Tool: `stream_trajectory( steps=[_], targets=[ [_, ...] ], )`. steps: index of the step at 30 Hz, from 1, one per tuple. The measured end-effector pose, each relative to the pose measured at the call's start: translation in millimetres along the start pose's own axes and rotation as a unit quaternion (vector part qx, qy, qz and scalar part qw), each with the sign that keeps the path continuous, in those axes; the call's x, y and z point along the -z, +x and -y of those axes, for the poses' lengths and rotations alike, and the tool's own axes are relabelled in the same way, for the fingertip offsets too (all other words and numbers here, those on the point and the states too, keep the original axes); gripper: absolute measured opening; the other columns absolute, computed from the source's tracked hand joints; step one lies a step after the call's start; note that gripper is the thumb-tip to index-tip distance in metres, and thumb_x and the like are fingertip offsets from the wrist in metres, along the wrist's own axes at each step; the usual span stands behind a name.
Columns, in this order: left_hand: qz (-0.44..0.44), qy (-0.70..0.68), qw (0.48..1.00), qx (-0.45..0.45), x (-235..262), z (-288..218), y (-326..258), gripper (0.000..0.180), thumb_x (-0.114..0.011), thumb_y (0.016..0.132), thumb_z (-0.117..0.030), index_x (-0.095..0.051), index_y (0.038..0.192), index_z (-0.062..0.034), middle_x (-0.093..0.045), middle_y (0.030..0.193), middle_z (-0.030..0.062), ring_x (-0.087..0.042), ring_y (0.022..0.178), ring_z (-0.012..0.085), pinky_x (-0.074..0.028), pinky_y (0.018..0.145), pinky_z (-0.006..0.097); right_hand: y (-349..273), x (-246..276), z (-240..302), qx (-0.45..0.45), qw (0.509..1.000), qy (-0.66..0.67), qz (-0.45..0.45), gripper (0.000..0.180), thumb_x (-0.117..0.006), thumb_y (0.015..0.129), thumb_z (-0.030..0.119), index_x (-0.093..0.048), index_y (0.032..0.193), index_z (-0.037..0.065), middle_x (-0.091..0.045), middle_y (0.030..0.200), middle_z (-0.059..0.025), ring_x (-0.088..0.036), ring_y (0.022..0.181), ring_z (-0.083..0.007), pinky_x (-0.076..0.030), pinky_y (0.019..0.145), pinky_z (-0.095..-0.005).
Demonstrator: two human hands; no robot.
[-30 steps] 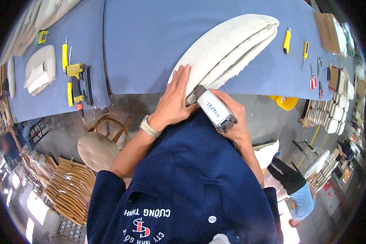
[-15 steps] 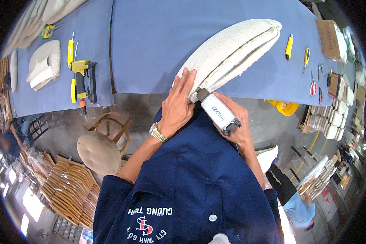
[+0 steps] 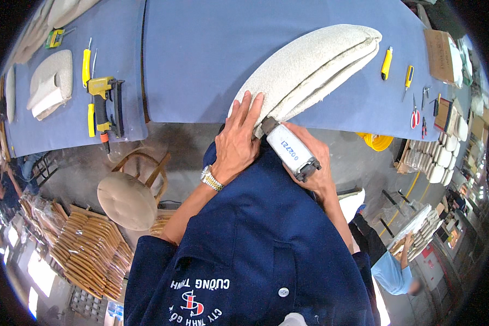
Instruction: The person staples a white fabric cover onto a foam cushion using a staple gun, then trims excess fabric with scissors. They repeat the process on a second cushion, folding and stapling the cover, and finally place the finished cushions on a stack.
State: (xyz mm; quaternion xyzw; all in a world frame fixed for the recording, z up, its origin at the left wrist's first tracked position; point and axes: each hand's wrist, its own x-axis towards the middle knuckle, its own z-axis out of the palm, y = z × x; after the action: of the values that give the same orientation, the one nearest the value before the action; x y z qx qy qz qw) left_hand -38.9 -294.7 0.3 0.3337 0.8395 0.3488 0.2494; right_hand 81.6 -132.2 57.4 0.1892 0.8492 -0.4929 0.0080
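Note:
A cream fabric-covered cushion [image 3: 304, 62] lies tilted across the blue table, its open seam facing right and its near end at my body. My left hand [image 3: 239, 133] holds that near end, fingers stretched over the fabric and thumb partly hidden. In my right hand [image 3: 315, 163] is a staple gun [image 3: 288, 145] with a pale grey body and dark nose. The nose meets the cushion's near end beside my left fingers; the exact contact point is hidden. My right fingers wrap round the tool, mostly out of sight beneath it.
On the blue table [image 3: 190, 65] lie a second yellow-and-black staple gun [image 3: 104, 106], a folded cushion cover [image 3: 51, 81], a yellow cutter [image 3: 386, 63], a screwdriver [image 3: 408, 81] and red-handled scissors [image 3: 414, 117]. A round-seated stool [image 3: 126, 200] stands behind left. A co-worker [image 3: 388, 271] is at the lower right.
The view has turned slightly, so the table's left-hand items sit further left. Both hands keep their places on the cushion and staple gun. The co-worker's arm shows more.

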Motion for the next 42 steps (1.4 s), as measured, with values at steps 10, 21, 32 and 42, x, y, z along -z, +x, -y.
stream_trajectory(
  steps=[10, 21, 32, 42],
  targets=[
    [-0.017, -0.021, 1.000, 0.001, -0.5, 7.6, -2.4, 0.100, -0.070, 0.075, 0.000, -0.017, 0.161, 0.0007, -0.034, 0.161, 0.0267, -0.038, 0.145, 0.0479, -0.046, 0.111, 0.053, -3.3, -0.8, 4.8, 0.003, 1.000, -0.003, 0.018, 0.059, -0.075, 0.077, 0.013, -0.062, 0.133, 0.002, -0.069, 0.129, -0.0178, -0.070, 0.114, -0.0345, -0.055, 0.097, -0.0393],
    [-0.052, -0.042, 0.998, -0.002, -0.7, 7.8, -3.0, 0.096, -0.069, 0.075, 0.001, -0.022, 0.158, 0.0043, -0.035, 0.159, 0.0294, -0.042, 0.142, 0.0466, -0.042, 0.114, 0.050, 9.5, -2.6, 11.4, -0.040, 0.998, -0.009, 0.057, 0.060, -0.075, 0.076, 0.007, -0.059, 0.133, 0.004, -0.068, 0.122, -0.0161, -0.071, 0.106, -0.0328, -0.055, 0.091, -0.0360],
    [-0.064, -0.036, 0.997, 0.023, -16.9, 2.7, -11.2, 0.096, -0.068, 0.074, 0.001, -0.022, 0.158, 0.0053, -0.036, 0.160, 0.0279, -0.037, 0.148, 0.0430, -0.038, 0.115, 0.058, -8.5, 5.0, -2.9, -0.006, 0.996, -0.047, 0.069, 0.059, -0.077, 0.077, 0.007, -0.060, 0.133, 0.002, -0.068, 0.126, -0.0172, -0.070, 0.112, -0.0329, -0.054, 0.094, -0.0362],
    [-0.078, -0.001, 0.997, 0.026, -27.7, -2.4, -13.3, 0.096, -0.072, 0.075, -0.001, -0.025, 0.159, 0.0022, -0.036, 0.160, 0.0256, -0.036, 0.149, 0.0418, -0.036, 0.117, 0.058, -9.7, -0.8, -7.1, -0.052, 0.996, 0.041, 0.061, 0.055, -0.077, 0.082, 0.010, -0.061, 0.134, 0.008, -0.070, 0.124, -0.0134, -0.072, 0.108, -0.0228, -0.054, 0.092, -0.0313]
  ],
)
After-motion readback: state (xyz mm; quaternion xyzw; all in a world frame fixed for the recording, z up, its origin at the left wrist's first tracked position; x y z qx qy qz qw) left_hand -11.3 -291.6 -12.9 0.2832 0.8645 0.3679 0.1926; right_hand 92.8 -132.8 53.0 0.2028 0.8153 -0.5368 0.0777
